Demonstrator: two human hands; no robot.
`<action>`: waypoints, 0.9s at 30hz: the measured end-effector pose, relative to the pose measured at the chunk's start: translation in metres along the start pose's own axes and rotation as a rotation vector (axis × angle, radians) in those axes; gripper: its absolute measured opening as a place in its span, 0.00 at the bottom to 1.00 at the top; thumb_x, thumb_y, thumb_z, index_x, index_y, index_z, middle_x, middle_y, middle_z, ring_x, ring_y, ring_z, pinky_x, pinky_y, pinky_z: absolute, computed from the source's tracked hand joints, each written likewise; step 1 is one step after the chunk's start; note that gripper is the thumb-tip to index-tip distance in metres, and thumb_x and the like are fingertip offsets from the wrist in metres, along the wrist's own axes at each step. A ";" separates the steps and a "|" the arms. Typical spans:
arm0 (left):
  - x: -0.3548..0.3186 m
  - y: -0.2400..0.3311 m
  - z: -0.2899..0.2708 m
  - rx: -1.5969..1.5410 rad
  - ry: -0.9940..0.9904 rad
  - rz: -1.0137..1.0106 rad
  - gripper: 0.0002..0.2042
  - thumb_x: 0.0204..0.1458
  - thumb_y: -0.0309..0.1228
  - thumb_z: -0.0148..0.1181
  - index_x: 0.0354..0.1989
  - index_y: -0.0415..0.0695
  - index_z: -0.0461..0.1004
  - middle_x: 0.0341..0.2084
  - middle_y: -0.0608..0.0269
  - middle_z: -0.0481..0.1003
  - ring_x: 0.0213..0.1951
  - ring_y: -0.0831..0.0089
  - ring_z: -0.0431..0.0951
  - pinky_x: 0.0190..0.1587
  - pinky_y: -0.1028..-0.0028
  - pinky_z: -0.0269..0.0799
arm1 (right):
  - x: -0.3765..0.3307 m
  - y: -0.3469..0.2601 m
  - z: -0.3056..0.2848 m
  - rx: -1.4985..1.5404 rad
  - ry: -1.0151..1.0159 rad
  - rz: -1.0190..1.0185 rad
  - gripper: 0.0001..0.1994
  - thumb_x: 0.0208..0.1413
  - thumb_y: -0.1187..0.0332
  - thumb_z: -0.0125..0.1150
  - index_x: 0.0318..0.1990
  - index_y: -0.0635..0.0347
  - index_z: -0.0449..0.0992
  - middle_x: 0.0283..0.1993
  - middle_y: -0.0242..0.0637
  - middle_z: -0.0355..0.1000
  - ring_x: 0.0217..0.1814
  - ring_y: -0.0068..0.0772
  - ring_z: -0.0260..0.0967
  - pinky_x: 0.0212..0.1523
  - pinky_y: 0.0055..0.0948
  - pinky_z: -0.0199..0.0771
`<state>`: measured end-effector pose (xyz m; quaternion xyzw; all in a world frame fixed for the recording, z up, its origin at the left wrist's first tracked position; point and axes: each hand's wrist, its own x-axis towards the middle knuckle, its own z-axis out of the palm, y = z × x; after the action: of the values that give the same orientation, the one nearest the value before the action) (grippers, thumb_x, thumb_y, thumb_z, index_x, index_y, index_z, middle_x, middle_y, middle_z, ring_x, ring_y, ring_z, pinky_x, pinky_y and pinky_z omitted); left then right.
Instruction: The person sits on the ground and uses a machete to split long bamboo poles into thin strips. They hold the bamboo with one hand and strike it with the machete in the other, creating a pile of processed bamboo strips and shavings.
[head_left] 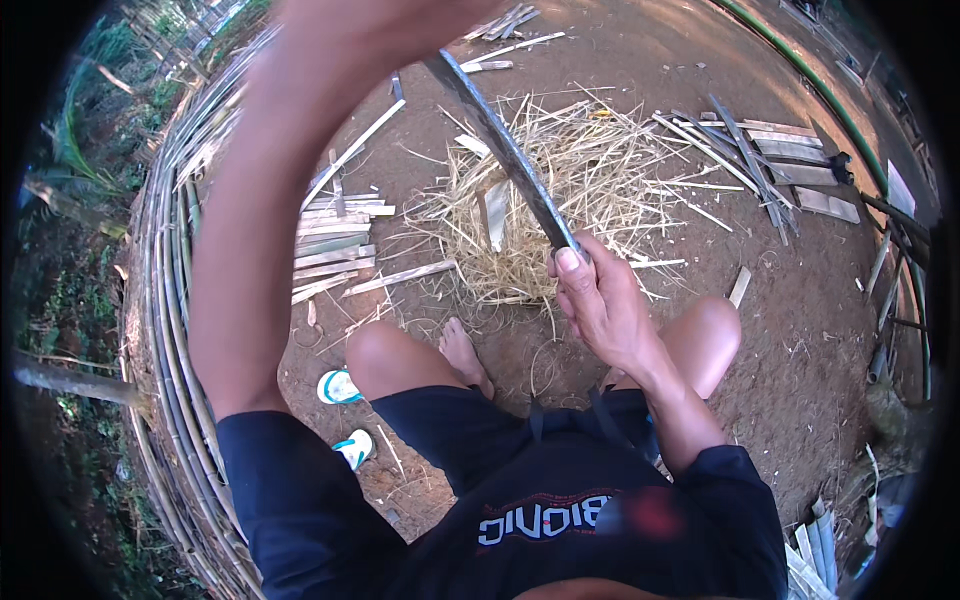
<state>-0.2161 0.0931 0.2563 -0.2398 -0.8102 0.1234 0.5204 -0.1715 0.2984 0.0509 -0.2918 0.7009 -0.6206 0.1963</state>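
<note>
A long, flat, dark grey strip with a pale edge (pixel 510 160) slants up and to the left in front of me. I cannot tell if it is split bamboo or a blade. My right hand (pixel 607 300) is closed round its lower end, the thumb laid along it. My left arm is raised across the upper left. My left hand (pixel 400 22), smeared by motion and cut off by the top edge, is close to the strip's upper end; its fingers are hidden. Below the strip lies a heap of pale shavings (pixel 600 170), with a flat greyish piece (pixel 495 213) in it.
Split bamboo slats (pixel 335 245) lie stacked left of the shavings, and more slats (pixel 790 160) lie at the right. Long bamboo poles (pixel 165 330) line the left side. Sandals (pixel 340 387) rest on the dirt floor beside my bare foot (pixel 460 350).
</note>
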 end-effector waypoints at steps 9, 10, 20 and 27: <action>-0.007 0.014 0.046 0.000 -0.076 0.012 0.28 0.59 0.41 0.52 0.67 0.47 0.57 0.65 0.44 0.55 0.69 0.46 0.48 0.68 0.49 0.42 | -0.006 0.030 -0.003 -0.109 0.018 0.022 0.25 0.66 0.48 0.46 0.37 0.68 0.72 0.17 0.41 0.64 0.19 0.33 0.62 0.24 0.38 0.63; -0.020 0.012 0.062 -0.012 -0.064 -0.006 0.26 0.60 0.41 0.52 0.64 0.45 0.61 0.61 0.45 0.61 0.66 0.47 0.55 0.66 0.52 0.49 | -0.006 0.030 -0.003 -0.111 0.017 0.036 0.25 0.66 0.48 0.46 0.37 0.68 0.72 0.17 0.41 0.64 0.19 0.34 0.62 0.24 0.38 0.63; -0.213 -0.011 0.057 -0.748 -0.134 -1.007 0.37 0.62 0.60 0.27 0.65 0.39 0.58 0.58 0.49 0.66 0.61 0.58 0.63 0.63 0.56 0.56 | 0.022 0.104 0.028 -0.244 -0.106 0.177 0.26 0.66 0.46 0.43 0.36 0.65 0.71 0.19 0.34 0.62 0.21 0.31 0.59 0.26 0.36 0.63; -0.191 0.047 -0.009 -0.630 -0.309 -0.929 0.19 0.54 0.33 0.65 0.49 0.33 0.73 0.34 0.55 0.77 0.34 0.74 0.79 0.38 0.76 0.75 | 0.064 0.103 0.037 -0.212 -0.102 0.079 0.25 0.65 0.51 0.46 0.38 0.71 0.71 0.21 0.48 0.70 0.23 0.50 0.70 0.29 0.45 0.69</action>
<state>-0.1295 0.0339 0.0891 0.0183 -0.8948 -0.3310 0.2991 -0.2138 0.2349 -0.0510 -0.3144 0.7627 -0.5191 0.2238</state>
